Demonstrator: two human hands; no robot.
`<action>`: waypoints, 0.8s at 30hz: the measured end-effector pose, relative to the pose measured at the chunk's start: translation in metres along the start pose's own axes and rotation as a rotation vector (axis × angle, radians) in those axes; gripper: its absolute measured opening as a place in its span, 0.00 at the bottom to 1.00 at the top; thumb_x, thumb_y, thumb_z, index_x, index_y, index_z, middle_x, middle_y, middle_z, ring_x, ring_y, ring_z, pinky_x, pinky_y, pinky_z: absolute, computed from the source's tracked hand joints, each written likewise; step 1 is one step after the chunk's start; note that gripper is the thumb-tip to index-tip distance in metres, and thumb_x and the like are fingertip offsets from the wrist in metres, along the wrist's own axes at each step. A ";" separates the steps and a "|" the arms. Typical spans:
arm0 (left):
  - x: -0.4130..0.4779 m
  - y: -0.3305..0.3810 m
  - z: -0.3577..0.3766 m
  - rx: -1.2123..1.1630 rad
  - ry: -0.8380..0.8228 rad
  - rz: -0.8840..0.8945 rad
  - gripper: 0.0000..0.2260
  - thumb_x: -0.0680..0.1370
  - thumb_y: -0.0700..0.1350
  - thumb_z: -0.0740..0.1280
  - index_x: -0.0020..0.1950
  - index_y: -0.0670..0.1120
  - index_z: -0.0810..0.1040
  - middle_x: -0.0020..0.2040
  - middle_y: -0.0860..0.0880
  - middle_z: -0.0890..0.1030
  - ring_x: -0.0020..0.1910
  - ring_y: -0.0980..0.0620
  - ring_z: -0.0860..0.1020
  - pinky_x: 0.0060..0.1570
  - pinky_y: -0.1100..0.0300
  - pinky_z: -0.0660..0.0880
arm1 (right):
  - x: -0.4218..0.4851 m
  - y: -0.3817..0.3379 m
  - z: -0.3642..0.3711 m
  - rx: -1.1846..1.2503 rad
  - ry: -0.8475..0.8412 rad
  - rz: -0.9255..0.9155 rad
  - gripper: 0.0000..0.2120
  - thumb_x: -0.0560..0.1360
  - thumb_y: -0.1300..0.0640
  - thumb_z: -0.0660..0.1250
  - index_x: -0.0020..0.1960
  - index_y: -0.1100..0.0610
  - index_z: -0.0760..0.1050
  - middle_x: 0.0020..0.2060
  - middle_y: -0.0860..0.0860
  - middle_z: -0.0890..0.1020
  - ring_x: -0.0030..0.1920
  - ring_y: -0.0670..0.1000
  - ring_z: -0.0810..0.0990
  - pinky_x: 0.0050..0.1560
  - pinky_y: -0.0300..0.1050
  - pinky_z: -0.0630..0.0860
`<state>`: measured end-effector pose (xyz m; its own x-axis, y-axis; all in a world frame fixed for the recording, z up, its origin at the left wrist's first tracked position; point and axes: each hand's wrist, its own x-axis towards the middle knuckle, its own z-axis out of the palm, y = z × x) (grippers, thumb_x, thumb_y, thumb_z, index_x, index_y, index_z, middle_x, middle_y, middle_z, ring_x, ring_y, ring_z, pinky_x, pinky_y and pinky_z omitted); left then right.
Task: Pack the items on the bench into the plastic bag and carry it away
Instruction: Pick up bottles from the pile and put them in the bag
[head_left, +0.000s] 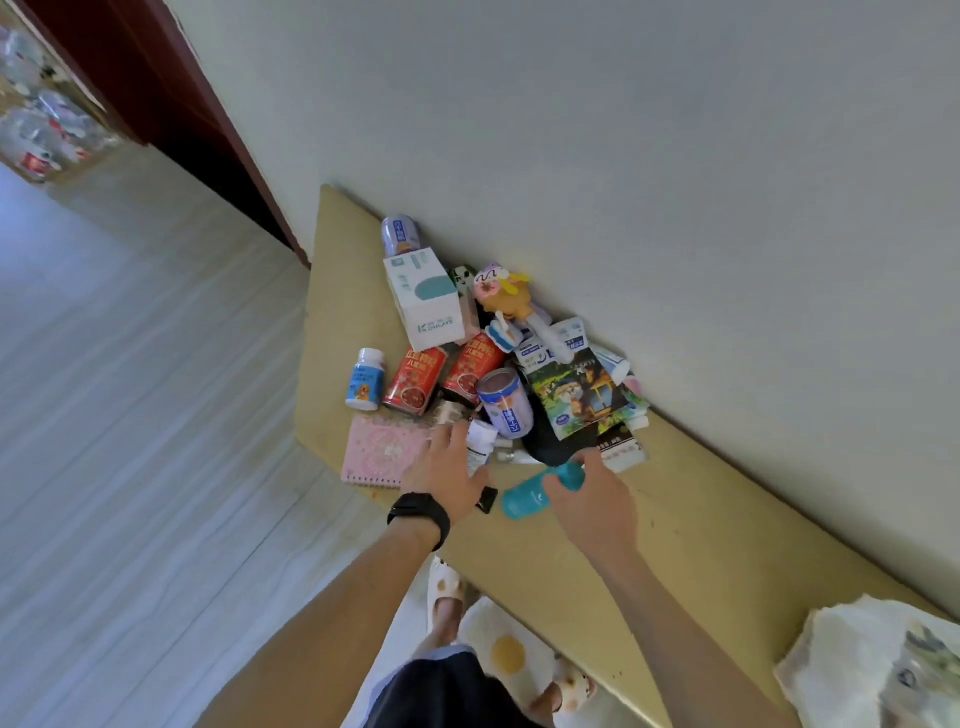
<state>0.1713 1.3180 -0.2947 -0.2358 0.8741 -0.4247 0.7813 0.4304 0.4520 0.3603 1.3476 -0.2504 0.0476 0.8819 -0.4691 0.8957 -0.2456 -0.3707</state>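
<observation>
A heap of goods lies on the tan bench (691, 525) against the wall: two red cans (415, 382), a purple can (506, 402), a white box (426, 299), a small white-and-blue bottle (366, 379), a pink notebook (382, 449), cartoon toys (501, 291) and printed packets (576, 395). My right hand (592, 499) grips a teal bottle (537, 491) lying at the heap's near edge. My left hand (447, 467), a black watch on its wrist, reaches over a white bottle (480, 441) with fingers spread. The white plastic bag (872, 670) sits at the bench's near right end.
A white wall runs behind the bench. Pale wood-look floor lies to the left, with a dark red door frame (171, 104) beyond. My feet in pale slippers (447, 587) stand by a small mat (506, 649) at the bench's edge.
</observation>
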 end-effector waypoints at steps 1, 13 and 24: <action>0.006 0.007 0.001 0.024 -0.012 0.009 0.28 0.77 0.57 0.65 0.73 0.49 0.61 0.71 0.47 0.67 0.64 0.43 0.72 0.54 0.48 0.77 | -0.014 0.009 -0.001 0.009 0.019 0.003 0.15 0.73 0.45 0.65 0.56 0.48 0.69 0.45 0.48 0.79 0.42 0.51 0.78 0.42 0.47 0.77; 0.012 0.037 0.020 0.240 -0.179 -0.066 0.30 0.74 0.51 0.70 0.71 0.45 0.63 0.67 0.42 0.69 0.59 0.40 0.75 0.52 0.50 0.73 | -0.100 0.119 0.017 0.031 0.055 0.153 0.16 0.75 0.50 0.68 0.62 0.47 0.73 0.55 0.48 0.70 0.37 0.51 0.78 0.38 0.40 0.72; -0.078 0.054 0.033 -0.356 -0.074 -0.086 0.28 0.66 0.60 0.76 0.62 0.53 0.75 0.55 0.51 0.79 0.50 0.50 0.79 0.51 0.50 0.79 | -0.124 0.164 -0.001 0.620 0.072 0.342 0.17 0.72 0.52 0.73 0.57 0.47 0.70 0.43 0.49 0.81 0.36 0.50 0.82 0.35 0.42 0.77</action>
<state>0.2511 1.2656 -0.2630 -0.2391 0.8182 -0.5229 0.5071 0.5644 0.6513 0.5016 1.1988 -0.2522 0.3293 0.7334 -0.5948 0.4095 -0.6785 -0.6099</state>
